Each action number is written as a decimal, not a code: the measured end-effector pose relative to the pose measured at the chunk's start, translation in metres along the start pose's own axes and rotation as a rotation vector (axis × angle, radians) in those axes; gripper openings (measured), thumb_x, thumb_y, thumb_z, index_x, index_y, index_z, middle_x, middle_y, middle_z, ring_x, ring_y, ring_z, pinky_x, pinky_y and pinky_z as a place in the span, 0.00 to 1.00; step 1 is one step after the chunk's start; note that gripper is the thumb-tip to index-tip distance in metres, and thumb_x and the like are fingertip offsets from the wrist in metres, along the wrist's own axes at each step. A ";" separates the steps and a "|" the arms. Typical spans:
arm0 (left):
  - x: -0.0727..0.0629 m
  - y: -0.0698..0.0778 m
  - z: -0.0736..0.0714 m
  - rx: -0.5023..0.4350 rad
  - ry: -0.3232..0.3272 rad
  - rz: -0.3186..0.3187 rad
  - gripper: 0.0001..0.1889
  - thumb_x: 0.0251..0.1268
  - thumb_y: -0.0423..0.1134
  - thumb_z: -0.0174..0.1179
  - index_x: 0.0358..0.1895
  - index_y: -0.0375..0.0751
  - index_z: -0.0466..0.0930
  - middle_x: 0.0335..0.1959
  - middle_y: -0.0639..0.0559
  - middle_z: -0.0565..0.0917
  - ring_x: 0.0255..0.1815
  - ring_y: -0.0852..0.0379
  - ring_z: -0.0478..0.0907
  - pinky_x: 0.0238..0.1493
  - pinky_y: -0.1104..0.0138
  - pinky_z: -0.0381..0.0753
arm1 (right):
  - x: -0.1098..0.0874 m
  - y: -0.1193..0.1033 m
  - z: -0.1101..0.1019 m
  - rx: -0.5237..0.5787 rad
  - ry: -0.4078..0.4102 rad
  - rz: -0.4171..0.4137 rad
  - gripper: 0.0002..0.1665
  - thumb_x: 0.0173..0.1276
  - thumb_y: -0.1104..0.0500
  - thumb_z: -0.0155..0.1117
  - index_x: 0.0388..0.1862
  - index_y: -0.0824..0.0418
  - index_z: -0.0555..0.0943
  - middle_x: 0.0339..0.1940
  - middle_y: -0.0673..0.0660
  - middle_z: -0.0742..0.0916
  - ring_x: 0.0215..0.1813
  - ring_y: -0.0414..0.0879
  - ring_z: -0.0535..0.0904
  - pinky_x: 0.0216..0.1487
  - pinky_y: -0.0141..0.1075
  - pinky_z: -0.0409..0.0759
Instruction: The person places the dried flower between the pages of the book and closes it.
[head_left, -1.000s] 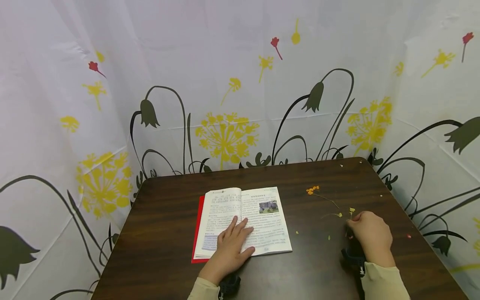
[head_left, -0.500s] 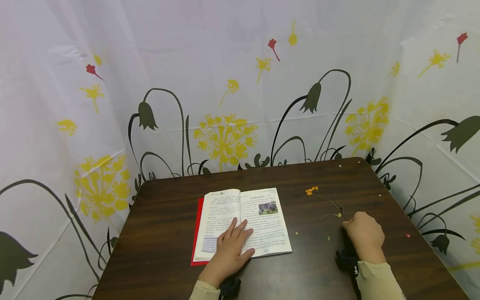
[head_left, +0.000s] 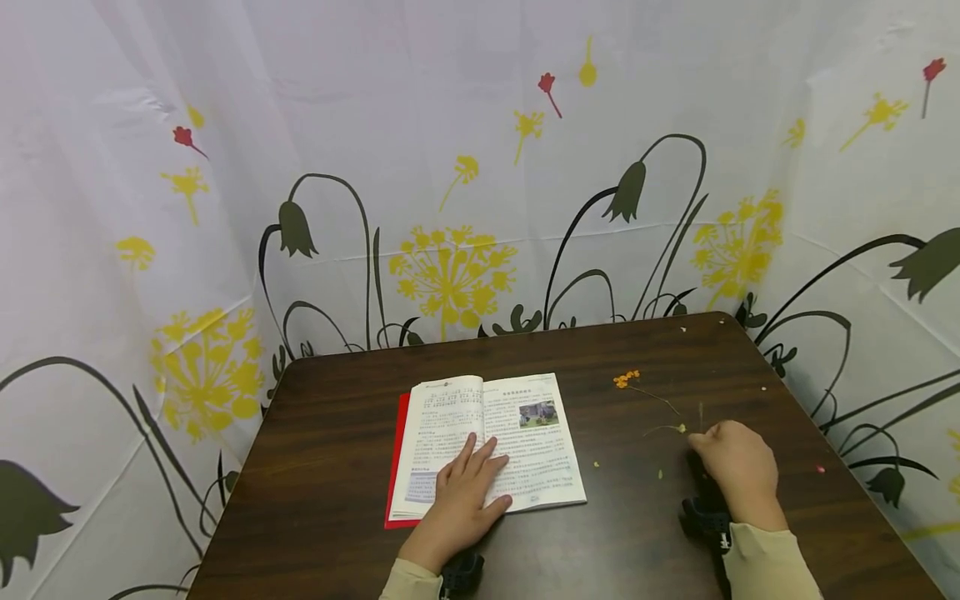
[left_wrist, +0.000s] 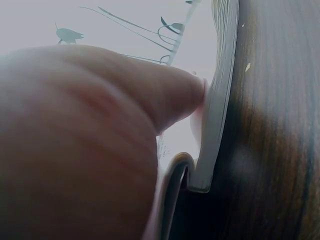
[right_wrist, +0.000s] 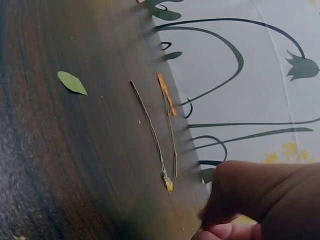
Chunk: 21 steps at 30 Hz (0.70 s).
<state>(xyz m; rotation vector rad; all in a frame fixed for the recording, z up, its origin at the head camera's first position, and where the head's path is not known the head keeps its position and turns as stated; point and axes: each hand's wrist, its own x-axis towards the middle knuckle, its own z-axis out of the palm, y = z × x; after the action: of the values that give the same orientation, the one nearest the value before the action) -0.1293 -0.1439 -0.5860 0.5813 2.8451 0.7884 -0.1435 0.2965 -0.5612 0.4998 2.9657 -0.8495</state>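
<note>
fingers (head_left: 464,451) splay across an open paper book (head_left: 547,479) on woodgrain table (head_left: 315,467).

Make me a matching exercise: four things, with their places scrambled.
Things
1. White-paged paper book with red cover
2. Thin-stemmed orange flower cluster
3. Small oval green leaf
4. Thin brownish plant stalk

Places
A. Right of the book, beyond the small yellow-headed flower
B. Held in the right grip
C. Open, under the left grip
D. Between book and right grip, on the near side of the yellow-headed flower

Pairs: 1-C, 2-A, 3-D, 4-B
</note>
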 end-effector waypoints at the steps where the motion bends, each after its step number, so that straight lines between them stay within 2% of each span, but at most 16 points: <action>1: 0.000 0.000 0.000 0.000 0.001 0.001 0.32 0.77 0.54 0.66 0.79 0.53 0.73 0.90 0.51 0.61 0.94 0.40 0.42 0.78 0.29 0.54 | 0.000 0.000 -0.001 0.009 0.015 -0.006 0.23 0.74 0.48 0.59 0.17 0.51 0.76 0.14 0.50 0.81 0.22 0.49 0.75 0.25 0.39 0.67; 4: 0.000 0.000 0.000 0.003 0.002 0.001 0.32 0.77 0.54 0.65 0.79 0.53 0.73 0.90 0.51 0.60 0.94 0.41 0.42 0.78 0.30 0.54 | 0.000 -0.001 -0.001 0.034 0.053 -0.016 0.17 0.74 0.49 0.56 0.27 0.55 0.80 0.18 0.51 0.83 0.25 0.49 0.77 0.27 0.39 0.69; 7: 0.000 0.001 0.000 0.000 0.003 0.002 0.31 0.77 0.54 0.65 0.79 0.53 0.74 0.90 0.50 0.61 0.94 0.41 0.42 0.78 0.30 0.54 | 0.000 -0.003 -0.002 0.052 0.082 -0.026 0.15 0.75 0.50 0.57 0.35 0.59 0.80 0.21 0.53 0.84 0.26 0.51 0.78 0.27 0.40 0.70; 14: 0.000 0.002 -0.002 0.002 0.005 0.006 0.31 0.77 0.54 0.65 0.79 0.53 0.74 0.90 0.51 0.61 0.94 0.41 0.42 0.78 0.30 0.54 | 0.000 -0.005 0.001 0.056 0.128 -0.070 0.11 0.72 0.54 0.65 0.40 0.62 0.79 0.28 0.59 0.87 0.28 0.53 0.80 0.28 0.42 0.72; 17: -0.001 0.003 -0.003 -0.002 -0.001 0.007 0.31 0.77 0.54 0.65 0.79 0.53 0.74 0.90 0.51 0.60 0.94 0.41 0.42 0.78 0.30 0.54 | -0.002 -0.012 0.005 0.084 0.165 -0.087 0.14 0.74 0.56 0.66 0.50 0.64 0.79 0.36 0.62 0.91 0.30 0.54 0.83 0.28 0.45 0.75; 21: -0.002 0.003 -0.003 -0.002 -0.001 0.007 0.31 0.76 0.54 0.66 0.79 0.52 0.74 0.90 0.49 0.60 0.94 0.40 0.43 0.78 0.29 0.54 | -0.005 -0.034 0.020 0.129 0.236 -0.176 0.19 0.75 0.58 0.66 0.60 0.64 0.78 0.43 0.62 0.93 0.30 0.53 0.85 0.28 0.46 0.77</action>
<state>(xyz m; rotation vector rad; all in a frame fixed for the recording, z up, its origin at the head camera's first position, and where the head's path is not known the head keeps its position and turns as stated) -0.1268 -0.1441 -0.5816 0.5912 2.8424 0.7915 -0.1503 0.2572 -0.5606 0.3690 3.2232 -1.0738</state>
